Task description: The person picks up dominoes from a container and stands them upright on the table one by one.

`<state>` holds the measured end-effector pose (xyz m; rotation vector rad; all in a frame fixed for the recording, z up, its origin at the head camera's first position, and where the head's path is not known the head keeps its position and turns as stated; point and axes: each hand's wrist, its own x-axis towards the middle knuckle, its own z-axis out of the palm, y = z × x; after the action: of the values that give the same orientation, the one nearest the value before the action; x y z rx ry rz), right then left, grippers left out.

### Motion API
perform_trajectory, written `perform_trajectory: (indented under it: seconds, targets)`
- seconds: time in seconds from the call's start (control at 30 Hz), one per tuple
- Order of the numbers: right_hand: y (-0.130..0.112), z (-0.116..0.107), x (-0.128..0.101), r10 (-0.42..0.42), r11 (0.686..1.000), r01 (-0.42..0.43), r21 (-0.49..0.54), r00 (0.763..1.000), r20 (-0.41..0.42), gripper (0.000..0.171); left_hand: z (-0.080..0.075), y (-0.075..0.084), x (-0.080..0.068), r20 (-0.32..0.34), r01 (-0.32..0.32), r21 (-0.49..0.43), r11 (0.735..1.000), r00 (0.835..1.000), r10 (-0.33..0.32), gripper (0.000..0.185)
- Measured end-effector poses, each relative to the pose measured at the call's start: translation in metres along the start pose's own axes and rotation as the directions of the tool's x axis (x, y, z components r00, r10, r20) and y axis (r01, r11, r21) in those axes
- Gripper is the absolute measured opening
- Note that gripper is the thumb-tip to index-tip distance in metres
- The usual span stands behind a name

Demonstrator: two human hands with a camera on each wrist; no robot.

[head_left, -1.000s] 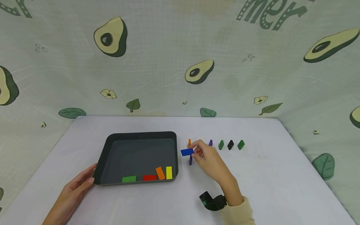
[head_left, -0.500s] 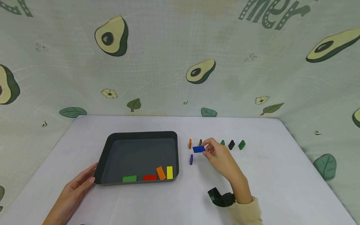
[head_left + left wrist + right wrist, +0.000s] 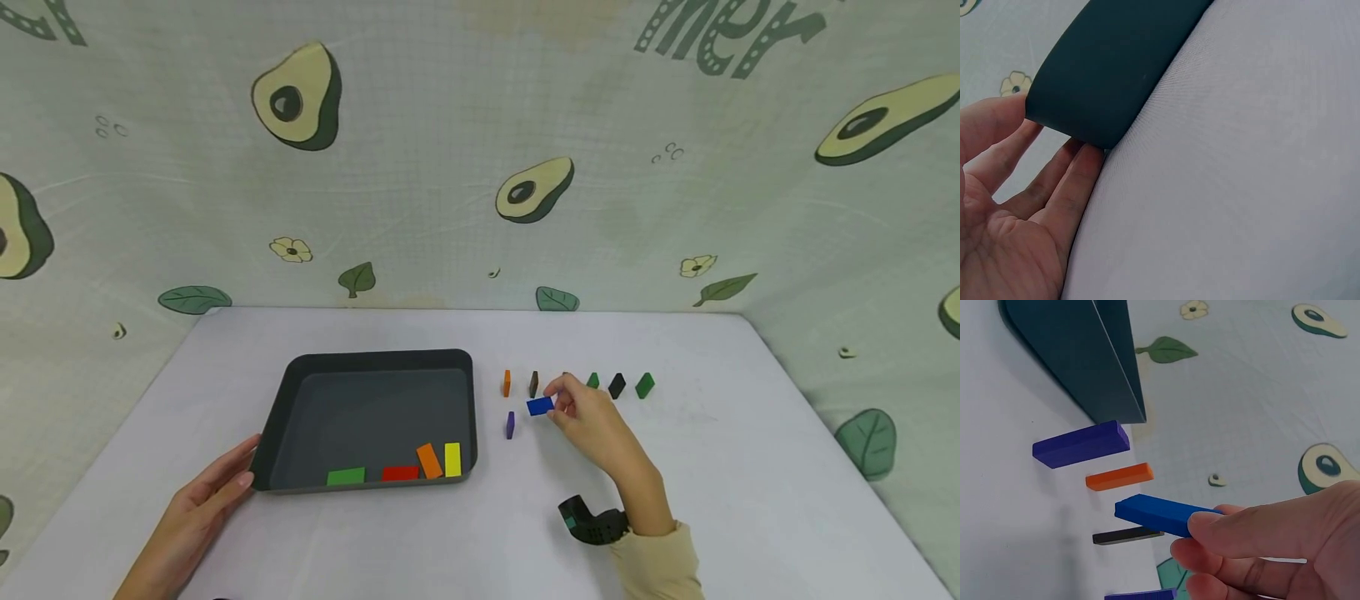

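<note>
The right hand (image 3: 588, 417) pinches a blue block (image 3: 540, 406) above bare table between the purple block (image 3: 510, 424) and the standing row, while the left hand (image 3: 197, 504), fingers straight, touches the tray (image 3: 279, 417) corner.

Lighting's bright, soft and even, diffuse from above, no hard glare anywhere. Shadows are faint: a thin dark line under the tray (image 3: 285, 400) rim, soft smudges beside the standing blocks. Head view is sharp at centre, with wide-angle bowing toward the edges; the backdrop print curves at the corners. Both wrist views are close-up: fingers (image 3: 1260, 534) nearest the lens go slightly soft, table (image 3: 1241, 187) weave stays crisp. No motion blur in the 3 views.
</note>
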<state>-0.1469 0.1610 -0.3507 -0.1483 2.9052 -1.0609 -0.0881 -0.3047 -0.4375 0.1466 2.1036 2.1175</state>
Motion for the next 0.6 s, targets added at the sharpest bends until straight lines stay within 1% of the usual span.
perform_trajectory:
  seconds: [0.13, 0.37, 0.6]
  targets:
    - [0.0034, 0.0008, 0.0010, -0.001, 1.000, 0.001, -0.013, 1.000, 0.006, 0.018, -0.0001, 0.0001, 0.0006, -0.002, -0.005, 0.002, 1.000, 1.000, 0.005, 0.050]
    - [0.0071, 0.0023, 0.0014, 0.029, 0.998, -0.027, -0.053, 0.999, 0.033, 0.018, -0.0001, -0.0010, 0.0011, -0.005, 0.007, 0.007, 1.000, 1.000, -0.007, 0.051]
    - [0.0093, 0.0062, 0.0022, 0.036, 0.997, -0.033, -0.075, 0.998, 0.044, 0.017, -0.0004, -0.0019, 0.0012, -0.015, 0.010, 0.016, 1.000, 1.000, -0.010, 0.050]
